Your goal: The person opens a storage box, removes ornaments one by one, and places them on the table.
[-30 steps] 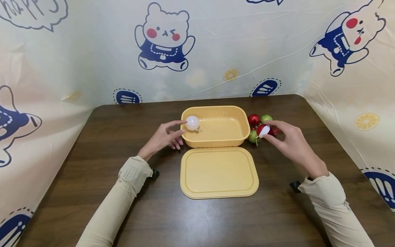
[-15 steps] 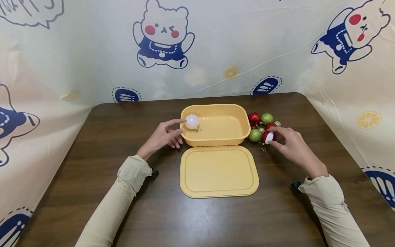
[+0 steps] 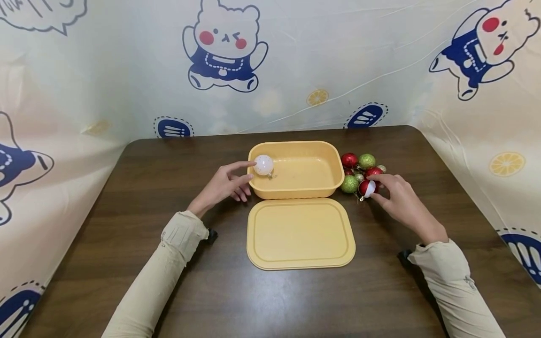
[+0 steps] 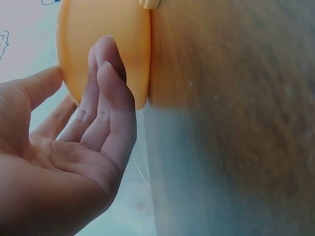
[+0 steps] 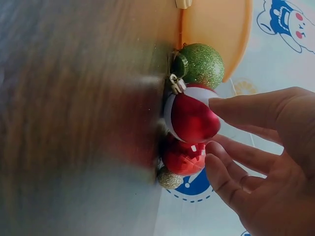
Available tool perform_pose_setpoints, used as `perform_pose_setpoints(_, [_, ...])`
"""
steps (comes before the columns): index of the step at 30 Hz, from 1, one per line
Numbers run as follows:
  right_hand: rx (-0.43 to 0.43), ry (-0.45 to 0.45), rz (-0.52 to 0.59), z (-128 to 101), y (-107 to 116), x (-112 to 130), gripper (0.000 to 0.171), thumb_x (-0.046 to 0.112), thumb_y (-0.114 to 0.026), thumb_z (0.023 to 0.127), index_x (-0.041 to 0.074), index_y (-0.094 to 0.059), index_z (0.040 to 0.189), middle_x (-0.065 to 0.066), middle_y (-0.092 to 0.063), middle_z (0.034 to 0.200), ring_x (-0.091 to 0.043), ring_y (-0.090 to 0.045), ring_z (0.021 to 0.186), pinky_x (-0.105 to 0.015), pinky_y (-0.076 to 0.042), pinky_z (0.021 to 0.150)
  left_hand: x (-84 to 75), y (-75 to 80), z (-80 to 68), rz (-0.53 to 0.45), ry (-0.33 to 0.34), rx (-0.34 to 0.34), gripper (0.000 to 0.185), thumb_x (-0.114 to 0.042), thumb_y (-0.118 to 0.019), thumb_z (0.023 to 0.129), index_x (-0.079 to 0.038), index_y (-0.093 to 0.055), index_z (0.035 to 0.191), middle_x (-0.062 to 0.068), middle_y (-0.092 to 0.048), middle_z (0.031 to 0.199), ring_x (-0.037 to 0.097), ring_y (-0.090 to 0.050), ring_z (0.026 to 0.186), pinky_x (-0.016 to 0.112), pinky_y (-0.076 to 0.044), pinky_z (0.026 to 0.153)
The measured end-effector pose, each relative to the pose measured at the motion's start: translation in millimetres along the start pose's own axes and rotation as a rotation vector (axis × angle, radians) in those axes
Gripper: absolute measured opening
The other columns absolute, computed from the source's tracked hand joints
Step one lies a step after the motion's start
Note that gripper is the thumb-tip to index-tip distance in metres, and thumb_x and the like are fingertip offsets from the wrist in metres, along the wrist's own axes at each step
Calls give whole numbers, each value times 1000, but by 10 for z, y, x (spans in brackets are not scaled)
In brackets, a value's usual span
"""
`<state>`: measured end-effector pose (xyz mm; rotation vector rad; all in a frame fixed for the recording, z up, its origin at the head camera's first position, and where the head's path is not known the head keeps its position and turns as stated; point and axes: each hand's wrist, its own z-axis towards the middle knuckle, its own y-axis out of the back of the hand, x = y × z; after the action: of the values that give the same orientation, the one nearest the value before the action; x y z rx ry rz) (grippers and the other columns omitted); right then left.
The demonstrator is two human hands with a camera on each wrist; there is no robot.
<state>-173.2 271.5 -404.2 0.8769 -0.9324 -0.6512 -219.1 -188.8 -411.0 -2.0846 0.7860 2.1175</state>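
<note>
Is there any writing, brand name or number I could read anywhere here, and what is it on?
Backdrop sheet, top left corner: hand-drawn letters in a speech bubble, cut off by the frame edge, not readable.
Yellow box, lid, baubles: no text visible.

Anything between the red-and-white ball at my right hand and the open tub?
Only the green ball, lying between the red-and-white ball and the tub wall. The right hand touches the ball; lifted over the rim, nothing visible blocks it.

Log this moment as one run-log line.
left hand: touching white ball at yellow box rim | right hand: fingertips on red-and-white ball on table | lid: off
</note>
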Motion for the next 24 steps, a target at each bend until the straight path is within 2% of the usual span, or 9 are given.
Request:
perform_pose_setpoints(16, [-59, 35, -3, 27, 42, 93, 35, -3, -74, 84, -1, -67, 119, -19, -69, 107, -32, -60, 91, -48, -48, 79, -11, 24, -34, 1, 3, -10, 47, -31, -62, 100, -21, -53, 144, 27, -69, 80, 42, -67, 64, 45, -59, 56])
perform_pose_setpoints(19, [-62, 32, 10, 35, 61, 153, 32, 0, -72, 87, 0, -67, 119, -19, -68, 110, -35, -60, 98, -52, -49, 84, -5, 9, -22, 0, 2, -2, 46, -31, -62, 100, -21, -53, 144, 29, -69, 82, 43, -67, 65, 47, -59, 57])
perform_pose_setpoints(24, [-73, 77, 8, 119, 89, 289, 30, 1, -72, 88, -1, -67, 118, -19, -67, 115, -35, -58, 105, -54, -49, 89, 3, 3, -24, -10, 2, -1, 46, -29, -62, 100, -19, -53, 144, 32, -68, 83, 46, -66, 66, 47, -59, 56])
